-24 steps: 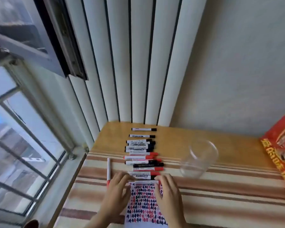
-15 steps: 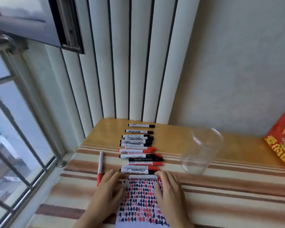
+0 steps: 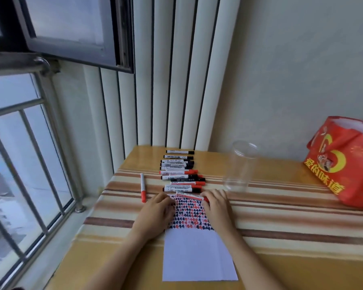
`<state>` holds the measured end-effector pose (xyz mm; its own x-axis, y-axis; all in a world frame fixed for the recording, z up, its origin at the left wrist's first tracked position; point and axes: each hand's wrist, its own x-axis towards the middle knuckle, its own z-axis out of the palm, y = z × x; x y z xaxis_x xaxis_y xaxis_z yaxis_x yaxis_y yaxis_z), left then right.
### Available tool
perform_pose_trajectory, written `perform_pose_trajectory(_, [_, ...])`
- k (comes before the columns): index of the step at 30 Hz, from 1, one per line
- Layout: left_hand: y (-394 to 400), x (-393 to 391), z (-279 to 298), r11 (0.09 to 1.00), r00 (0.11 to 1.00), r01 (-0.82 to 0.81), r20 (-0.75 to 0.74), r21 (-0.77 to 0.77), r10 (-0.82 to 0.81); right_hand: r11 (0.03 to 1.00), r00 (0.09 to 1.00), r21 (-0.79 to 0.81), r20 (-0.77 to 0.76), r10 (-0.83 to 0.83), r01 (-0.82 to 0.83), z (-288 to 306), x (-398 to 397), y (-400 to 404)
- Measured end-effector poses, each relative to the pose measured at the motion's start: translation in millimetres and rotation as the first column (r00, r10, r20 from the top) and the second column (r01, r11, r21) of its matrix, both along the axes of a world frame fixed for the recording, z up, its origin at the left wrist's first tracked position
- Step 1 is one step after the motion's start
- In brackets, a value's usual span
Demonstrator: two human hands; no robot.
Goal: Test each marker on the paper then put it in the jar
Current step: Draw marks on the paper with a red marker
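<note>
A white paper sheet (image 3: 197, 254) lies on the striped cloth, its far half covered in red and black test marks. My right hand (image 3: 217, 206) pinches the red-capped end of a white marker (image 3: 189, 195) that lies tilted across the paper's top edge. Spread flat, my left hand (image 3: 157, 212) rests on the paper's left edge, its fingertips close to the marker's white end. Just beyond the paper is a row of several black- and red-capped markers (image 3: 179, 172). A clear plastic jar (image 3: 239, 166) with nothing in it stands upright to the right of the row.
A single red marker (image 3: 143, 188) lies apart, left of the row. A red gift bag (image 3: 344, 162) stands at the table's right. White vertical blinds (image 3: 176, 80) and a wall close the back; a barred window (image 3: 19, 164) runs along the left edge.
The camera has tilted down and shows more of the paper. The marker at the paper's top now lies tilted with my right hand on its red end.
</note>
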<state>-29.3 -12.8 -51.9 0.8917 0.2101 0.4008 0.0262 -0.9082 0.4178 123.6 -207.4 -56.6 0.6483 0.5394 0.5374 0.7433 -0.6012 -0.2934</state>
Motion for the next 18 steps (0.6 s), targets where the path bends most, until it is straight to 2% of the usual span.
perform_pose_trajectory(3, [-6, -7, -1, 1.000, 0.999, 0.003, -0.042, 0.010, -0.002, 1.000, 1.000, -0.001, 0.004, -0.011, 0.011, 0, -5, -5])
perform_pose_trajectory(8, [-8, -6, -3, 0.999, 0.999, -0.015, -0.039, 0.034, 0.017, 0.996, 1.000, 0.092, 0.014, 0.005, -0.006, 4, -8, -8])
perform_pose_trajectory(12, [-7, -5, -7, 0.999, 0.999, -0.026, -0.043, 0.045, 0.028, 0.985, 0.997, 0.159, 0.031, 0.070, -0.074, 9, -13, -10])
perform_pose_trajectory(15, [-6, -3, -9, 0.999, 0.999, -0.034, -0.026, 0.029, 0.035, 0.960, 0.991, 0.247, 0.038, 0.127, -0.132, 17, -18, -12])
perform_pose_trajectory(18, [-5, -2, -9, 0.999, 0.999, -0.038, 0.040, 0.017, 0.037, 0.915, 0.983, 0.378, -0.057, 0.172, -0.138, 25, -26, -16])
